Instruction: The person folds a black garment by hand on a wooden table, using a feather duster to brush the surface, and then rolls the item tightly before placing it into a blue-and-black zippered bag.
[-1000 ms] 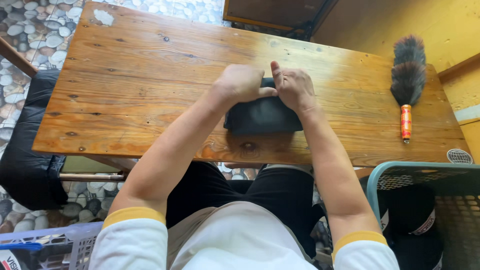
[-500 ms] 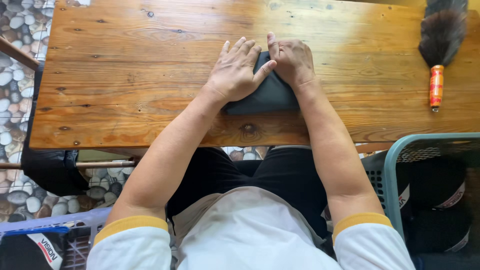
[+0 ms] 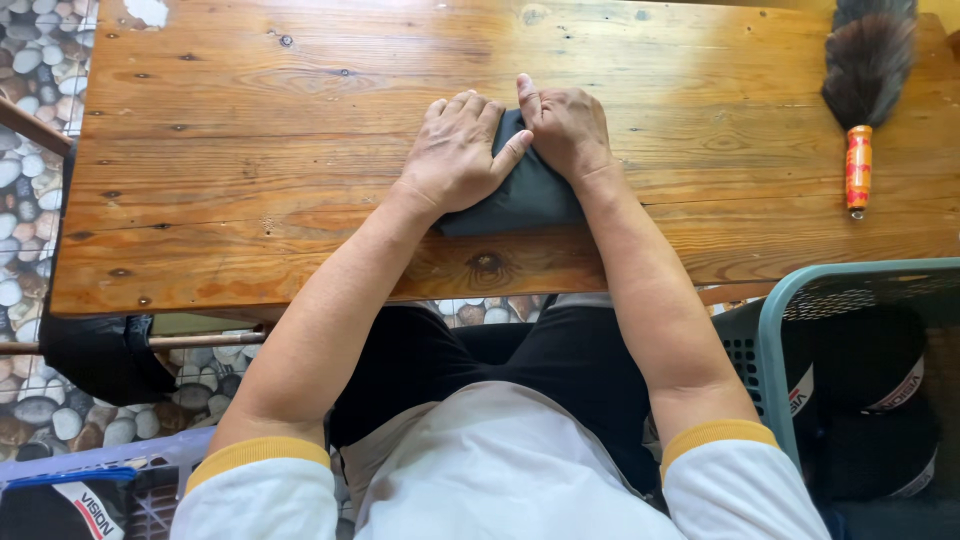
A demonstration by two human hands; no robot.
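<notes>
A small dark grey folded cloth (image 3: 520, 190), soft and matte, lies flat on the wooden table (image 3: 300, 130) directly under both hands, folded to a compact, roughly rectangular pad whose near edge shows just behind the wrists. The left hand (image 3: 458, 152) rests palm down on the cloth's left part, fingers together and stretched out flat, thumb angled across the fabric toward the other hand. The right hand (image 3: 567, 130) presses on the cloth's right upper part with its fingers curled under at the knuckles and the thumb pointing away from the body; neither hand grasps the cloth, both lie pressed on top of it, almost touching each other. The table beneath is of varnished orange-brown planks with visible grain, dark knots and a few worn spots. Well to the right of the right hand lies a feather duster (image 3: 865, 80), a fluffy dark grey-brown tuft on a short orange patterned handle. Near the right elbow stands a teal plastic basket (image 3: 770, 330) with a perforated wall, holding dark bundles. Below the left elbow is a pale purple plastic basket (image 3: 150, 465), and beyond the table's left edge a pebble-patterned floor (image 3: 30, 100) shows.
</notes>
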